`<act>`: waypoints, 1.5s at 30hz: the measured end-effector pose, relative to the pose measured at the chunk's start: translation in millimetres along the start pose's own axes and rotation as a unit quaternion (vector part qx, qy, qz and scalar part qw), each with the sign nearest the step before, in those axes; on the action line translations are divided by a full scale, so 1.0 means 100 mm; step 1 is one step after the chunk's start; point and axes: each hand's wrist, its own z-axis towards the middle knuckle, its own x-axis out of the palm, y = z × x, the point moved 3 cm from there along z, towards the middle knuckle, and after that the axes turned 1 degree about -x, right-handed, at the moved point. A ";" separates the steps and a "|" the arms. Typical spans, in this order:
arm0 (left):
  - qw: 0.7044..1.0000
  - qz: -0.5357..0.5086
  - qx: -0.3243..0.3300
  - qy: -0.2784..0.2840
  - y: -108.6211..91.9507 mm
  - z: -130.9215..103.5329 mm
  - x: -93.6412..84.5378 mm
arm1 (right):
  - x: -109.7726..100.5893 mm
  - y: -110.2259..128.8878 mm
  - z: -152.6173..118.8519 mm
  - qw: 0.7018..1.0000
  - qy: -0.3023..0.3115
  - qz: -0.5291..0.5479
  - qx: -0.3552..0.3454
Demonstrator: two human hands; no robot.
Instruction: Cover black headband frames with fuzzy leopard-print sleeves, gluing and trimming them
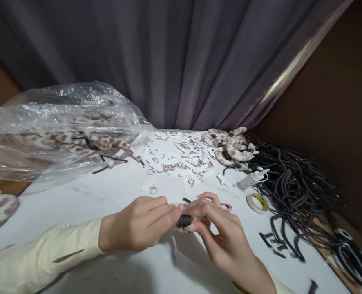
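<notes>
My left hand [141,222] and my right hand [225,228] meet over the front of the table. Between their pinched fingers is a fluffy white-and-brown plush cord [184,230], mostly covered by the fingers. Black cord [184,221] is wrapped in tight turns round its middle. My left fingertips press on the left end of that winding, and my right thumb and fingers grip the right side. A pale thin strip [173,249] hangs just below. Behind my right fingers a small pink-rimmed object [226,207] shows in part.
Metal rings and clasps [175,166] are scattered across the white table. At left lies a clear plastic bag [107,102] of plush cords. To the right are finished-looking plush loops [234,153], a squeeze bottle [251,179], a tape roll [257,203], black cords [294,183] and scissors [352,261].
</notes>
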 end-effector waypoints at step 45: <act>0.920 -0.168 -0.311 0.171 0.07 -0.12 0.29 | 0.25 -0.42 -0.10 0.863 -0.120 0.321 0.371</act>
